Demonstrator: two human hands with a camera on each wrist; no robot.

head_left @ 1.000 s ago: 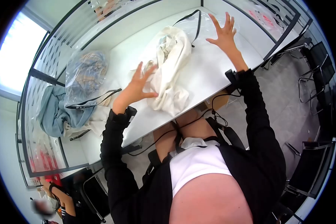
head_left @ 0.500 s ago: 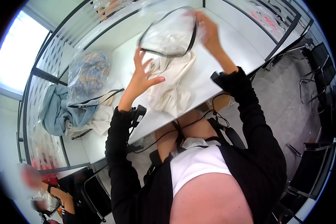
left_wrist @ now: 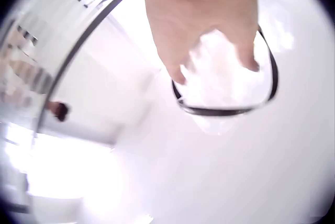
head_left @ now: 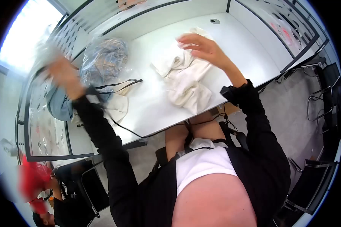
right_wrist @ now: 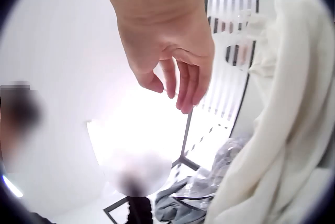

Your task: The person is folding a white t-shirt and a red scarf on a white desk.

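Note:
My left hand (head_left: 64, 75), blurred and raised at the far left, holds a clear plastic bag (head_left: 47, 49). In the left wrist view the thumb and fingers reach round the plastic, and the bag's black edge band (left_wrist: 217, 112) loops beyond them. My right hand (head_left: 204, 49) hovers over a cream-white cloth garment (head_left: 189, 85) that lies crumpled on the table. Its fingers (right_wrist: 189, 85) hang loosely bent with nothing between them. The same garment fills the right side of the right wrist view.
A plaid cloth in a clear bag (head_left: 106, 56) lies left on the white table (head_left: 147, 102). Near it are a blue-grey cloth (head_left: 58, 106), more cream cloth (head_left: 117, 108) and a black strap (head_left: 119, 86). Framed partitions surround the table. Another person (head_left: 70, 208) is at lower left.
The clear bag with the black edge went from the table's back to between both hands, then far left in the left hand. The right hand has let go of it and is over the cream garment.

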